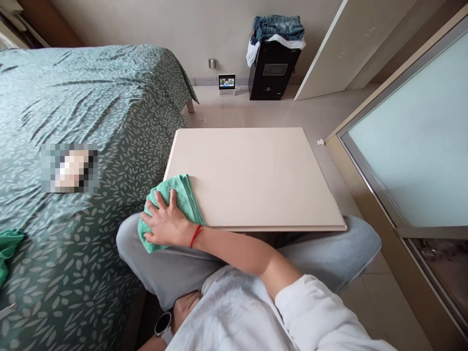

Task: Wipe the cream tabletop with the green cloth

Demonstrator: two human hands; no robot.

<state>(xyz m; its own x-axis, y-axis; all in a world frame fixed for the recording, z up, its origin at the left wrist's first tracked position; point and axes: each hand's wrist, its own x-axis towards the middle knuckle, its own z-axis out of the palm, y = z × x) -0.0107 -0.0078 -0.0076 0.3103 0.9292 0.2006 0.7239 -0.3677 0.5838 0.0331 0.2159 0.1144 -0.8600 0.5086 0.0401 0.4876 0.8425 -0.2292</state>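
one right hand (166, 225), wearing red bracelet (196, 236), flat on green cloth (187, 195), fingers spread wide, nothing clenched. cloth itself over near left corner of cream tabletop (248, 175), spilling past edge, knee (127, 241) just beside. left hand (185, 308), wearing watch (163, 323), down by pale shirt (237, 307), partly hidden: grip, cannot tell. leaf-print bedspread (109, 122) alongside, left. beyond tabletop, on floor (239, 114): small lit screen (227, 83), then black cabinet (272, 80) topped with jeans (278, 28).
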